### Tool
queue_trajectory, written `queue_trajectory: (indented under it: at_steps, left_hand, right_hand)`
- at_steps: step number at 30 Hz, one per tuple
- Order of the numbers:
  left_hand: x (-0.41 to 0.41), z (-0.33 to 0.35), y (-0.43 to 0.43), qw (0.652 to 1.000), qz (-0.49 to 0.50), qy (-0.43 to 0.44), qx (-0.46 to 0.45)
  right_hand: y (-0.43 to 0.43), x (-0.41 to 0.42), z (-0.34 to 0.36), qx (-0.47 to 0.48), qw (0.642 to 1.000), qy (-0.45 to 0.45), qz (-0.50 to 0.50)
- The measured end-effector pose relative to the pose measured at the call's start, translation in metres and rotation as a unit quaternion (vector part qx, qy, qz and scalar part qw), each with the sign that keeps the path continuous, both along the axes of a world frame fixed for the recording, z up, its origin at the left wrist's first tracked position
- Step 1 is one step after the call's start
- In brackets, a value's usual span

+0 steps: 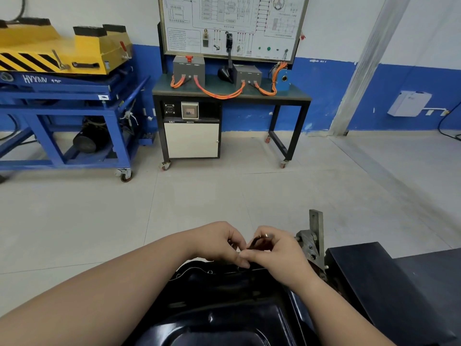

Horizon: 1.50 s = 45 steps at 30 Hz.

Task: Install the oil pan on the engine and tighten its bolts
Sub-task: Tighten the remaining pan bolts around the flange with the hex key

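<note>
A glossy black oil pan (219, 308) fills the lower middle of the head view, lying bottom-up, with bolt holes along its far flange (210, 271). Both hands meet just above that far flange. My left hand (219, 242) has its fingers curled and pinches something small at the fingertips. My right hand (274, 253) has curled fingers around a few small dark bolts (257, 242), with its index finger pointing down at the flange. The engine under the pan is hidden.
A grey metal stand bracket (311, 242) rises just right of my right hand, beside a black block (374, 278). Across the tiled floor stand a wheeled training bench with orange cables (224, 94) and a blue lift cart carrying a yellow platform (64, 78).
</note>
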<state>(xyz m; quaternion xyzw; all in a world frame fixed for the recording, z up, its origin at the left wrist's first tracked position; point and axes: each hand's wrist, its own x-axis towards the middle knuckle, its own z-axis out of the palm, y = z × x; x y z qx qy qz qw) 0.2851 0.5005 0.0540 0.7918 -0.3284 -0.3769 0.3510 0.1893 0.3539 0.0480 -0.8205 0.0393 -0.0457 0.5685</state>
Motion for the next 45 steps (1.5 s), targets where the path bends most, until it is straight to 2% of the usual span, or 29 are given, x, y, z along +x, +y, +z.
queue_trajectory:
  at_steps: [3,5,8,14,20,31,35,39,43,45]
  left_hand:
    - [-0.002,0.0,-0.002,1.0,-0.003,-0.016,0.0]
    - [-0.002,-0.001,-0.002,1.0,-0.004,-0.019,-0.007]
    - [0.001,-0.003,0.0,0.999,0.017,0.026,-0.015]
    - [0.0,-0.001,0.001,1.0,0.001,0.03,-0.007]
    - [0.001,-0.003,-0.002,1.0,0.002,-0.016,-0.003]
    - [-0.001,-0.003,-0.003,1.0,0.011,-0.002,-0.013]
    - [-0.001,-0.003,-0.004,1.0,0.007,-0.006,-0.018]
    - [-0.002,0.0,-0.003,1.0,0.007,0.001,-0.021]
    - [-0.001,0.001,-0.001,1.0,-0.002,0.003,-0.026]
    - [0.0,0.003,-0.001,0.999,0.0,0.008,-0.032]
  right_hand:
    - [0.0,0.001,0.001,-0.031,0.999,-0.005,0.019]
    - [-0.001,-0.001,0.004,0.005,0.998,0.001,0.065]
    - [-0.004,-0.003,0.007,0.022,0.995,0.015,0.094]
    - [-0.001,0.0,0.005,0.061,0.997,0.016,0.05]
    - [0.004,0.0,0.008,0.023,0.999,-0.001,0.037]
    - [0.001,-0.001,0.003,-0.057,0.997,-0.033,0.032]
    - [0.002,-0.006,0.012,-0.159,0.985,-0.064,0.007]
    - [0.006,-0.006,0.034,-0.382,0.916,-0.124,-0.019]
    - [0.01,-0.001,0.051,-0.512,0.855,-0.079,0.032]
    - [0.011,0.001,0.054,-0.526,0.848,-0.044,0.047]
